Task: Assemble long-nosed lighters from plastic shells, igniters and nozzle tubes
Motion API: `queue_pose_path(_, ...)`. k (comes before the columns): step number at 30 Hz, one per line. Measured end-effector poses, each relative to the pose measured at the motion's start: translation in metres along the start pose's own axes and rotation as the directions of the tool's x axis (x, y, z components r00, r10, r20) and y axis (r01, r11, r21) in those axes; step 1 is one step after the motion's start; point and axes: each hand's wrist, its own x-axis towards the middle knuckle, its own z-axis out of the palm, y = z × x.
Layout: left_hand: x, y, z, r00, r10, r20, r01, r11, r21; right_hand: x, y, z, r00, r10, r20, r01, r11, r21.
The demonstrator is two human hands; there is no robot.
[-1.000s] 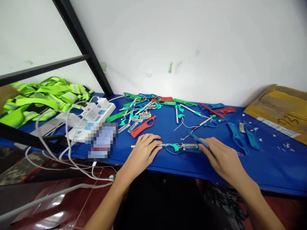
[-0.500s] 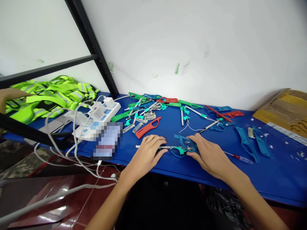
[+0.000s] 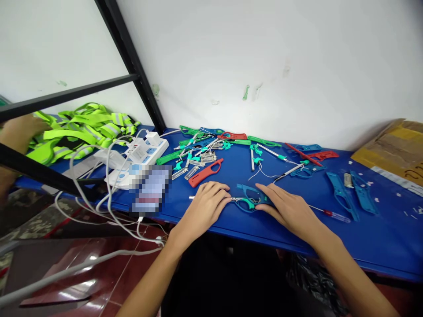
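My left hand [image 3: 209,203] is closed on a thin metal rod [image 3: 192,197], whose end sticks out to the left of the fingers. The rod's other end runs to a green trigger piece [image 3: 249,204] between the hands. My right hand [image 3: 287,207] grips blue plastic shell parts [image 3: 248,192] that lie around the trigger, their right end hidden under the fingers. Beyond the left hand lies a red shell [image 3: 205,173]. A screwdriver [image 3: 335,215] rests to the right of my right hand.
Green, blue and red shells with metal rods are heaped near the wall. Blue shells [image 3: 342,196] lie right, before a cardboard box [image 3: 391,154]. At left are a power strip [image 3: 153,152], a phone [image 3: 152,189], yellow-green straps [image 3: 82,132] and another person's hand [image 3: 24,130].
The blue shell parts have tilted slightly between my hands. The other person's hand has moved further into view at the left. The whole view has shifted a little.
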Motion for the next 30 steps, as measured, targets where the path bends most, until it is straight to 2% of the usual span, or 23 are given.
queue_pose_path(6, 0.004, 0.005, 0.001, 1.0, -0.023, -0.006, 0.023, 0.999, 0.04, 0.004, -0.001, 0.0, 0.994, -0.107, -0.011, 0.108, 0.984, 0.141)
queue_pose_path(13, 0.007, 0.016, 0.006, 0.999, -0.034, -0.023, 0.036, 0.997, 0.075, -0.002, -0.008, 0.005, 0.997, 0.023, 0.079, -0.048, 0.94, 0.339)
queue_pose_path(16, 0.009, 0.016, 0.008, 0.997, -0.074, -0.021, 0.074, 0.997, 0.013, -0.004, -0.008, 0.009, 0.993, 0.071, 0.092, -0.102, 0.909, 0.403)
queue_pose_path(19, 0.01, 0.014, 0.008, 0.993, -0.121, -0.012, 0.12, 0.991, -0.053, -0.005, -0.005, 0.007, 0.992, 0.069, 0.108, -0.111, 0.886, 0.451)
queue_pose_path(24, 0.01, 0.015, 0.007, 0.994, -0.113, -0.006, 0.112, 0.991, -0.079, -0.001, 0.005, -0.003, 0.99, -0.015, 0.14, -0.039, 0.925, 0.377)
queue_pose_path(30, 0.009, 0.016, 0.008, 0.995, -0.102, 0.0, 0.102, 0.991, -0.087, 0.008, 0.012, -0.012, 0.987, -0.151, 0.059, 0.137, 0.972, 0.191)
